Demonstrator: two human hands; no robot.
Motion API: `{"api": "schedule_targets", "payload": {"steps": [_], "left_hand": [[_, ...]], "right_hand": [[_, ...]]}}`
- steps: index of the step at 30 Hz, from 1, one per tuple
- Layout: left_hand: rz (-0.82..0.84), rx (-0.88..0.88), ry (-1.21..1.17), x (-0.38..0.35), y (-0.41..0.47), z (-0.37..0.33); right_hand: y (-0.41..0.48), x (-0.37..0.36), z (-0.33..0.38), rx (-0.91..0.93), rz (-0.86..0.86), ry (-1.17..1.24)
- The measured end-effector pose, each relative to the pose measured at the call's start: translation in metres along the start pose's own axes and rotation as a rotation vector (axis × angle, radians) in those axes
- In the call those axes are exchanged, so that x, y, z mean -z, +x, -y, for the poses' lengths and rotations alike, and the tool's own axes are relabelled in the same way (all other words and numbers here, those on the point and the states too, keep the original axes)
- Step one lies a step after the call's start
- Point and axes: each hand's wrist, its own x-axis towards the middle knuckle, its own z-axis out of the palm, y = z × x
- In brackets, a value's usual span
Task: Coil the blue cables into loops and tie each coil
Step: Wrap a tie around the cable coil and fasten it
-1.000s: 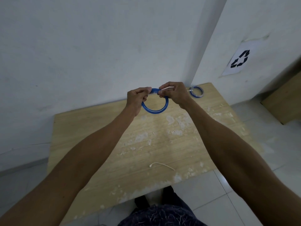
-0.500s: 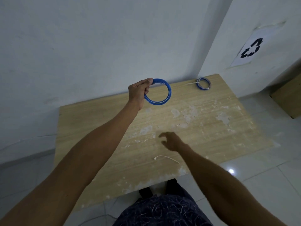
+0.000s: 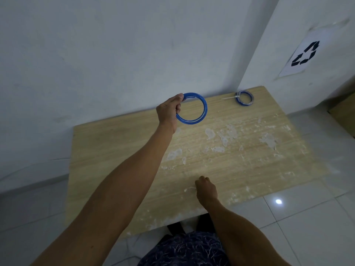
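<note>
Head view: the left hand (image 3: 169, 112) is raised above the far part of the table, thumb and curled fingers pinching the left side of a blue cable coil (image 3: 205, 110). The coil hangs as an upright round loop in the air, clear of the tabletop and close to the white wall.

The right hand (image 3: 206, 190) is well apart from it, low at the near edge of the table (image 3: 115, 150), knuckles up and fingers curled down onto the wood. A short piece of a thin white tie (image 3: 189, 189) shows just left of those fingers; whether they actually grip it cannot be told.

At the far right corner of the table lies a second blue coil (image 3: 242, 103), flat, bound with a white cable tie (image 3: 229, 97) whose tail points left. The wooden top is scuffed with pale patches. A recycling sign (image 3: 305, 54) hangs on the right wall above a tiled floor (image 3: 307, 227).
</note>
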Motion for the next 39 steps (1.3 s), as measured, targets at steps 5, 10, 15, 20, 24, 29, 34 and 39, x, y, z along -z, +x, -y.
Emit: {"api": "schedule_targets", "payload": {"steps": [5, 10, 15, 20, 24, 29, 34, 39], "left_hand": [[0.01, 0.0, -0.008, -0.023, 0.001, -0.01], [0.052, -0.021, -0.042, -0.056, 0.004, -0.03], [0.142, -0.039, -0.053, -0.088, 0.007, -0.051], [0.212, -0.076, -0.008, -0.109, 0.014, -0.077], [0.246, -0.125, 0.055, -0.121, 0.023, -0.092], [0.275, -0.283, 0.236, -0.132, 0.028, -0.103], [0.224, -0.394, 0.353, -0.133, 0.029, -0.111], [0.17, -0.437, 0.429, -0.13, 0.034, -0.115]], "right_hand": [[0.031, 0.055, -0.012, -0.249, -0.215, 0.37], [0.081, 0.159, -0.04, -0.321, -0.511, 0.802], [0.107, 0.283, -0.059, -0.236, -0.672, 1.094], [0.106, 0.382, -0.077, -0.062, -0.705, 1.225], [0.106, 0.43, -0.081, 0.158, -0.602, 1.417], [0.109, 0.461, -0.076, 0.323, -0.481, 1.376], [0.123, 0.468, -0.071, 0.358, -0.496, 1.223], [0.129, 0.474, -0.062, 0.422, -0.541, 1.165]]}}
